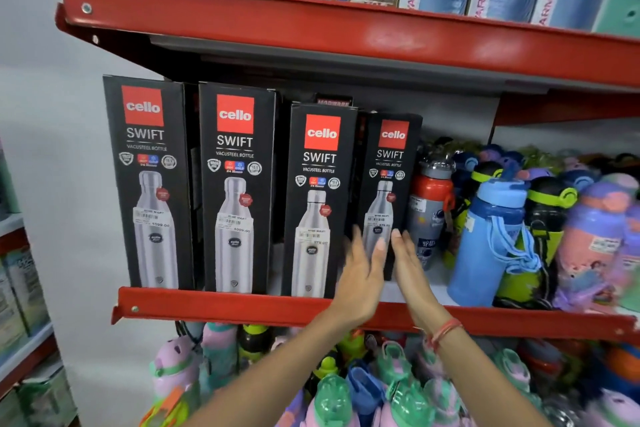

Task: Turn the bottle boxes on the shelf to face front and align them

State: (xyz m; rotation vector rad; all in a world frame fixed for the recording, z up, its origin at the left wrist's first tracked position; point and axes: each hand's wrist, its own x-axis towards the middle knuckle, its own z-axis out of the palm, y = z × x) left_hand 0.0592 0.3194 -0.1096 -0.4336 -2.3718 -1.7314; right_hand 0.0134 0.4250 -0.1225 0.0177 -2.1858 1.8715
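Several black Cello Swift bottle boxes stand in a row on the red shelf (221,305), all with their printed fronts toward me. The leftmost box (149,180) and the second box (237,184) are tall. The third box (317,198) is shorter, and the smallest box (389,184) stands further back at the row's right end. My left hand (363,274) is flat with fingers together at the lower left of the smallest box. My right hand (410,263) is flat at its lower right edge. Neither hand is closed around the box.
Loose bottles crowd the shelf right of the boxes: a red-and-grey one (429,204) beside the smallest box and a blue one (491,239). More boxes stand behind the front row. A red shelf above (346,31) holds Varmora boxes; bottles hang below.
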